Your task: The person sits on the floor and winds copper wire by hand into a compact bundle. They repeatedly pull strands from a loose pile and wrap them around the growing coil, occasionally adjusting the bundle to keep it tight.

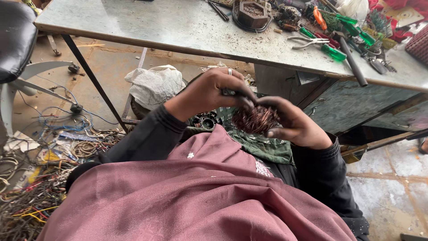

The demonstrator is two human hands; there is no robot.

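From the head camera, both hands meet over the person's lap, in front of a maroon shawl (200,196). The left hand (209,91), a ring on one finger, is curled shut around the near-left side of a tangled bundle of copper wire (256,119); something dark and narrow seems pinched between its fingers, but what it is cannot be told. The right hand (296,125) cups the bundle from the right and below, fingers closed on it, thumb across the front. So the bundle sits between the two hands, touching both, with neither clearly nearer. It reads as a roundish clump with no plain long axis; its strands fan up and toward the left hand.

Under the hands lies a green cloth (263,149), and below it a dark round motor part (206,120). Far across stands a grey workbench (178,27) with green-handled screwdrivers (332,51) and pliers (307,42) at its right end. A heap of loose wires (31,196) covers the floor at left, near a white bag (154,85)
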